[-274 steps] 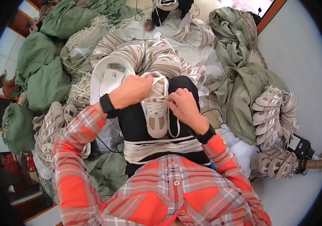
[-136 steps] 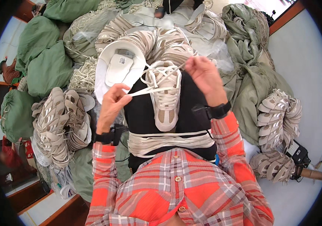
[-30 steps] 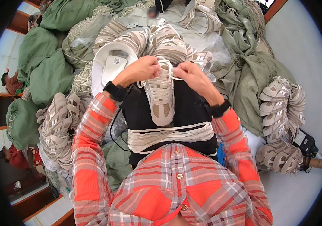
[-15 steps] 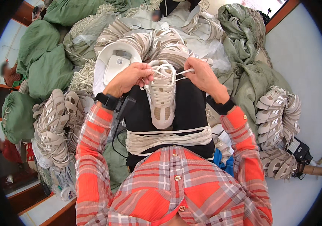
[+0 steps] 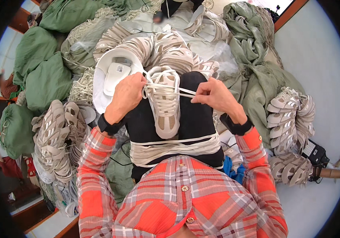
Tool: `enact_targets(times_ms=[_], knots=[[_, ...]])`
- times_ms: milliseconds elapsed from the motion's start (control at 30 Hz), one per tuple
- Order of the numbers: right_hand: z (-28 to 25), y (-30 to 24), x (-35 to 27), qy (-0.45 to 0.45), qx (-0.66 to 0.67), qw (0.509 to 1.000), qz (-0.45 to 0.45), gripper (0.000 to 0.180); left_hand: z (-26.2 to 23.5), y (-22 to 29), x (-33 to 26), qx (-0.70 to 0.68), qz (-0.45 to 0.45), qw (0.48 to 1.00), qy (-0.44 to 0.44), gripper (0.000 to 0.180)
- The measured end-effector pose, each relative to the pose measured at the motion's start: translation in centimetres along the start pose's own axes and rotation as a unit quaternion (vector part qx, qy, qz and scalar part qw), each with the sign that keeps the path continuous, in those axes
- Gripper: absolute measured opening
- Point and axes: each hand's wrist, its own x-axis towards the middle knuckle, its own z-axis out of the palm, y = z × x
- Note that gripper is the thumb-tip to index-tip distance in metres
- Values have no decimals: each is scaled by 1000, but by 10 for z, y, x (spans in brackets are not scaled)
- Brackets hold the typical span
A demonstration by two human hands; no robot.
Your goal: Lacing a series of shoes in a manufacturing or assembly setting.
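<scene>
A beige and white shoe upper point(image 5: 167, 126) lies between my black-trousered knees, toe toward me and its front laced in a zigzag. My left hand point(image 5: 127, 94) is closed at the upper's left edge, pinching a white shoelace by the collar. On the other side, my right hand point(image 5: 216, 96) grips the shoelace point(image 5: 186, 93) between thumb and fingers. Strands of it run taut from the eyelets across to that hand. A thick band of loose white laces point(image 5: 174, 150) is wrapped around my thighs.
Beyond my knees are a white bowl-shaped container point(image 5: 100, 81) with a flat white piece inside and strung rows of shoe uppers point(image 5: 174, 49). More bundled uppers lie left point(image 5: 53, 137) and right point(image 5: 283, 119). Green sacks point(image 5: 45, 81) stand around, and other people are at the far left.
My right hand has moved down and slightly right, drawing the lace strands straighter. My left hand has shifted left and turned its back upward. The upper has tilted slightly.
</scene>
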Motion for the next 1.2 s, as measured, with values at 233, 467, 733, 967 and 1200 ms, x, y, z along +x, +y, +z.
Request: enact_targets(times_ms=[233, 467, 733, 967, 1200], knots=[[23, -3, 12, 17, -115, 982, -149, 23, -10, -32, -18, 68, 7, 991, 117, 4], [30, -8, 33, -28, -35, 991, -124, 20, -6, -38, -27, 83, 25, 979, 183, 10], [59, -22, 34, 108, 26, 967, -229, 12, -3, 31, 28, -256, -9, 957, 135, 15], [52, -48, 21, 97, -81, 948, -293, 9, 50, -13, 56, -49, 125, 990, 38, 16], [3, -76, 58, 138, 129, 971, -143, 12, 3, 48, 43, -441, -48, 891, 95, 15]])
